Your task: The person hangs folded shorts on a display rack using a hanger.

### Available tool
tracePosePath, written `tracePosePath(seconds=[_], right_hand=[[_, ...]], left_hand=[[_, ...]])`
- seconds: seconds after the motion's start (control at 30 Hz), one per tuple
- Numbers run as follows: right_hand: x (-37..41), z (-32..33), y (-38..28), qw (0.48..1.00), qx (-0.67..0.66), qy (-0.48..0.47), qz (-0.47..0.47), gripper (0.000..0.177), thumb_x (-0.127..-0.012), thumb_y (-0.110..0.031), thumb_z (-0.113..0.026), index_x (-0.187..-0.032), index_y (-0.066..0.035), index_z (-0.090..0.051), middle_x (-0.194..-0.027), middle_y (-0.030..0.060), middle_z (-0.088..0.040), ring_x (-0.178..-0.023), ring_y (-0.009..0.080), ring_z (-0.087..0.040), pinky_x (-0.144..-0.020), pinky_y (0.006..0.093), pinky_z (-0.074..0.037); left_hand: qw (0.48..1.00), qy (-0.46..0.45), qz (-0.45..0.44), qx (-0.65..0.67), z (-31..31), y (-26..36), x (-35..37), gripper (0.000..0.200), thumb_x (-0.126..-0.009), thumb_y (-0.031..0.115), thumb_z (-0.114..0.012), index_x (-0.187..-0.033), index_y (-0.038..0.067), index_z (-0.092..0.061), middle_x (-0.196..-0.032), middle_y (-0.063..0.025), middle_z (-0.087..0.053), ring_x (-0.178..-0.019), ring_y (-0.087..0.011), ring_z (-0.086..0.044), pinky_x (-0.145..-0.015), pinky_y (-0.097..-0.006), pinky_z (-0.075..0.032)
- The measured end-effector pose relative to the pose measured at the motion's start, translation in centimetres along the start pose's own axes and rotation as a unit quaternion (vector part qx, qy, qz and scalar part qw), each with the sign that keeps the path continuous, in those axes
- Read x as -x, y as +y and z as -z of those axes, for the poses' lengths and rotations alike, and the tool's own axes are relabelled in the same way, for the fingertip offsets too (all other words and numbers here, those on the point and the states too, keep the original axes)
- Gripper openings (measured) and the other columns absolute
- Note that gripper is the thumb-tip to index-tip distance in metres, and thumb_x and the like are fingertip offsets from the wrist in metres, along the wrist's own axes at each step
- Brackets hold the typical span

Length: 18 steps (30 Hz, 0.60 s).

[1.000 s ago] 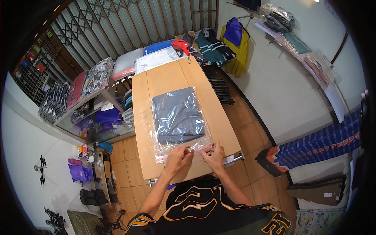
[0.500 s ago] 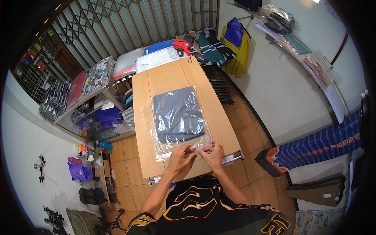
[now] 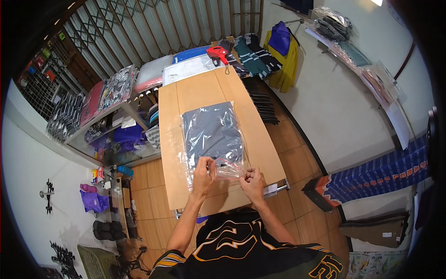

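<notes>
A folded grey garment (image 3: 213, 130) lies inside a clear plastic bag (image 3: 230, 173) on the wooden table. The bag's open end, edged with a red strip, faces me. My left hand (image 3: 204, 176) is closed on the bag's flap near the garment's lower edge, its fingers curled. My right hand (image 3: 252, 183) pinches the right part of the same red-edged end. Between the two hands the plastic is wrinkled and partly lifted.
The light wooden table (image 3: 195, 95) holds a red tagging gun (image 3: 217, 55) and white papers (image 3: 186, 70) at its far end. Striped knit garments (image 3: 251, 56) lie behind. Left stands a glass display case (image 3: 111, 123) with bagged clothes. A blue patterned box (image 3: 371, 172) is at right.
My left hand has moved up and left, drawing the flap toward the garment. My right hand has shifted slightly down, so the hands are farther apart.
</notes>
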State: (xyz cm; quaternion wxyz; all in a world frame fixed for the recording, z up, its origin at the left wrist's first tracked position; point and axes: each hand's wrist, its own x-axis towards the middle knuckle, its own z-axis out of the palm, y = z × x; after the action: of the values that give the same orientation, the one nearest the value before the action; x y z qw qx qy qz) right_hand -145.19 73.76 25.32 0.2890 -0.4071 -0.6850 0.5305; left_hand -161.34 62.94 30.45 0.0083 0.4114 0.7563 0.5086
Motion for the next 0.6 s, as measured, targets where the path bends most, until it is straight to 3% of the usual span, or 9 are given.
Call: tracePosePath(seconds=[0.1, 0.2, 0.33, 0.4, 0.53, 0.6], right_hand=[[0.0, 0.0, -0.7, 1.000, 0.025, 0.001, 0.011, 0.044, -0.077, -0.014, -0.076, -0.108, 0.003, -0.049, -0.071, 0.0099, -0.068, -0.060, 0.0171, -0.066, -0.058, 0.0299, -0.052], [0.0, 0.2, -1.2, 0.999, 0.039, -0.012, 0.015, 0.047, -0.076, -0.016, -0.078, -0.108, 0.003, -0.049, -0.074, 0.0118, -0.069, -0.063, 0.0201, -0.069, -0.060, 0.0316, -0.054], [-0.2, 0.2, -0.3, 0.998, 0.033, -0.030, 0.048, 0.052, -0.073, -0.019, -0.081, -0.107, 0.002, -0.049, -0.079, 0.0155, -0.071, -0.068, 0.0244, -0.072, -0.062, 0.0340, -0.056], [-0.2, 0.3, -0.9, 0.998, 0.045, -0.029, 0.040, 0.051, -0.073, -0.018, -0.081, -0.107, 0.002, -0.049, -0.079, 0.0155, -0.071, -0.067, 0.0245, -0.072, -0.062, 0.0340, -0.056], [-0.1, 0.8, -1.9, 0.996, 0.083, -0.043, 0.011, 0.047, -0.073, -0.014, -0.079, -0.106, 0.002, -0.049, -0.077, 0.0139, -0.071, -0.065, 0.0224, -0.071, -0.061, 0.0331, -0.056], [-0.1, 0.8, -2.1, 0.996, 0.072, -0.039, 0.018, 0.046, -0.073, -0.013, -0.077, -0.105, 0.003, -0.049, -0.076, 0.0131, -0.070, -0.064, 0.0210, -0.070, -0.060, 0.0323, -0.055]], left_hand=[[0.999, -0.023, -0.020, -0.010, -0.3, -0.4, 0.9, 0.019, -0.087, 0.001, -0.066, -0.102, 0.001, -0.054, -0.086, -0.0157, -0.059, -0.076, -0.0314, -0.063, -0.067, -0.0388, -0.050], [0.994, -0.104, -0.028, -0.008, -0.6, -0.8, 2.9, 0.031, -0.081, 0.002, -0.072, -0.108, 0.002, -0.057, -0.091, -0.0152, -0.063, -0.080, -0.0313, -0.065, -0.071, -0.0387, -0.052], [0.994, -0.092, -0.023, -0.059, 0.0, -1.3, 4.6, 0.027, -0.083, 0.004, -0.072, -0.106, 0.002, -0.058, -0.082, -0.0128, -0.064, -0.073, -0.0254, -0.065, -0.068, -0.0350, -0.052], [0.987, -0.133, 0.061, -0.063, 1.1, -1.3, 4.7, 0.027, -0.083, 0.003, -0.071, -0.108, 0.003, -0.059, -0.087, -0.0135, -0.065, -0.079, -0.0290, -0.066, -0.071, -0.0372, -0.053], [0.994, -0.071, 0.087, -0.012, 2.5, -0.2, 3.4, 0.025, -0.084, 0.002, -0.070, -0.106, 0.003, -0.060, -0.085, -0.0127, -0.068, -0.077, -0.0271, -0.068, -0.069, -0.0352, -0.053], [0.998, 0.016, -0.017, -0.050, 3.5, -0.2, 2.0, 0.024, -0.084, 0.002, -0.071, -0.106, 0.003, -0.060, -0.085, -0.0120, -0.070, -0.075, -0.0255, -0.069, -0.068, -0.0337, -0.053]])
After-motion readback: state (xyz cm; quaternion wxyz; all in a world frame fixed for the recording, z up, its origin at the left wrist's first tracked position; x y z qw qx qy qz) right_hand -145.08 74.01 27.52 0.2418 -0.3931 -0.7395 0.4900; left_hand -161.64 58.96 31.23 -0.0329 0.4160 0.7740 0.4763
